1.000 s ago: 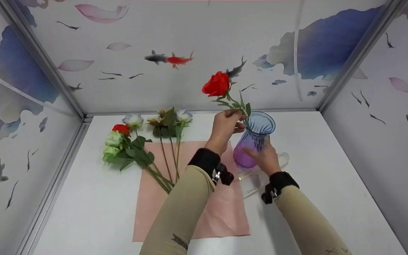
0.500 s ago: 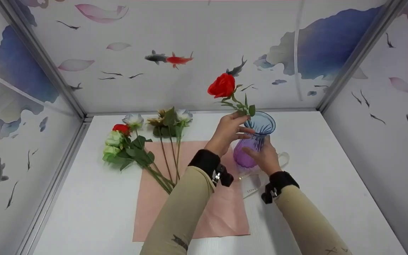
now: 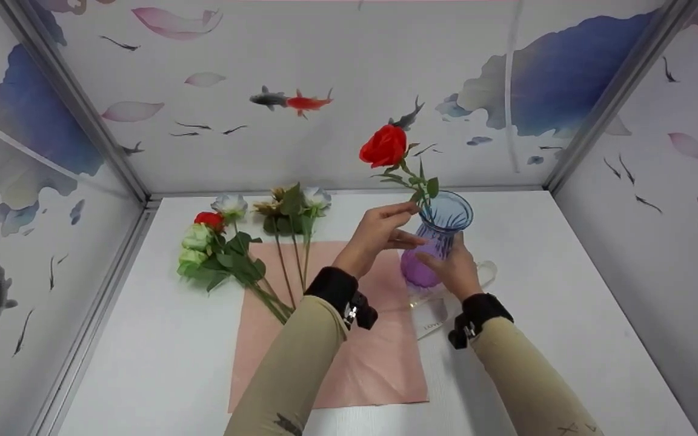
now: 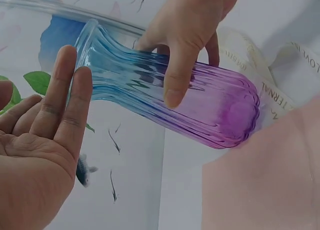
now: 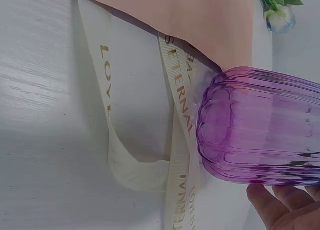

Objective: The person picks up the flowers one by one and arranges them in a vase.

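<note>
A red rose stands in the ribbed glass vase, its bloom leaning left above the rim. Blue glass at the vase's flared mouth fades to purple at its base. My right hand grips the vase body from the right; in the left wrist view its thumb lies across the glass. Beside the vase neck is my left hand, fingers extended and spread, fingertips right by the rim and the rose's lower leaves. The left wrist view shows its palm with two straight fingers overlapping the vase mouth.
A pink sheet lies on the white table. Green, red and white flowers lie at its left, with brownish and white flowers at the back. Lettered cream ribbon lies by the vase base. Printed panels surround the table.
My left hand has let go of the rose stem and drawn back left and slightly down, its fingers opening. The rose has shifted a little right. My right hand stays on the vase.
</note>
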Demonstrator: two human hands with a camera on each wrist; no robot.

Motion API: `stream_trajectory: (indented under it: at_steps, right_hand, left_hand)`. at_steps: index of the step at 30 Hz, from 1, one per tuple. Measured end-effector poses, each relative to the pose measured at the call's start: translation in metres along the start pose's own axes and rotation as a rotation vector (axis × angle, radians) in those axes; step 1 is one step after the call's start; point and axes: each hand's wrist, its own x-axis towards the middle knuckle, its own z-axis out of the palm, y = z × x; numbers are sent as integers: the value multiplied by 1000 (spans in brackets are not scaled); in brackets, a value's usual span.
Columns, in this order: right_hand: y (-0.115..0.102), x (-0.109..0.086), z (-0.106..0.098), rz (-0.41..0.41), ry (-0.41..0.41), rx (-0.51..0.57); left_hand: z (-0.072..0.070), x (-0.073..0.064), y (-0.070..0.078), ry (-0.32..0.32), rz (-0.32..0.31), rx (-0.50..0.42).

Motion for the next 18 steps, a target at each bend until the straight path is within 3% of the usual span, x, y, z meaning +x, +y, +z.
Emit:
stream_trajectory:
  at_steps: [10, 18]
  right_hand:
    - [-2, -1, -1, 10, -11, 21]
    - [-2, -2, -1, -2, -16, 32]
  left_hand:
    - [-41, -20, -11, 106, 2, 102]
    - [-78, -40, -24, 235, -14, 215]
